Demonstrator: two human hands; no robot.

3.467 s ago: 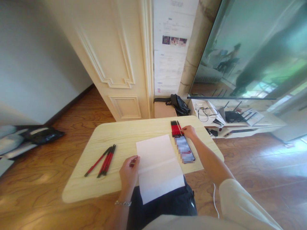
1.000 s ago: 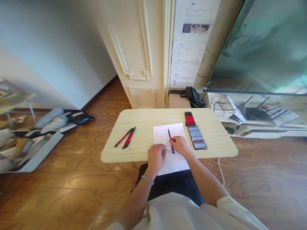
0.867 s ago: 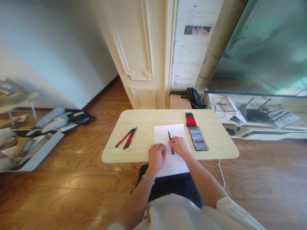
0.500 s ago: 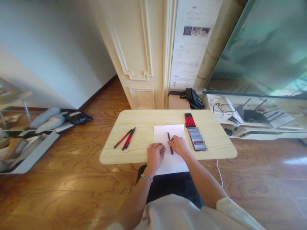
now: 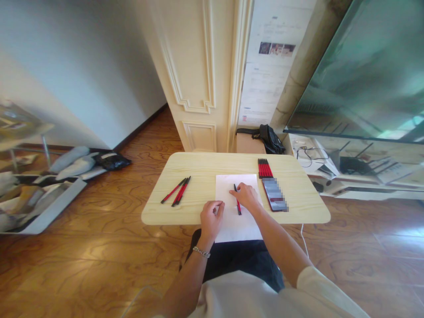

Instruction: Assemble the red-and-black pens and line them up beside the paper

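Observation:
A red and black pen (image 5: 238, 206) lies on a white sheet of paper (image 5: 228, 234), its tip end pointing away from me. Over it hovers my right hand (image 5: 247, 196), thumb and forefinger apart on either side of the pen; whether they touch it is hard to tell. My left hand (image 5: 211, 221) is at the sheet's left edge, loosely curled with a gap between thumb and forefinger and nothing visible in it. To the left lie several matching pens (image 5: 178, 192). A neat row of several more pens (image 5: 264, 168) sits at the back right.
A phone-like slab (image 5: 274, 194) with a blurred-out face lies right of the paper on the pale wooden table (image 5: 195, 165). Behind the table are a panelled door (image 5: 195, 79) and a black bag (image 5: 271, 139). A white cable (image 5: 304, 240) hangs below the right edge.
My right thumb and forefinger have spread apart and let go of the pen, which stays on the paper. My left hand has drawn slightly left. The camera view has shifted a little.

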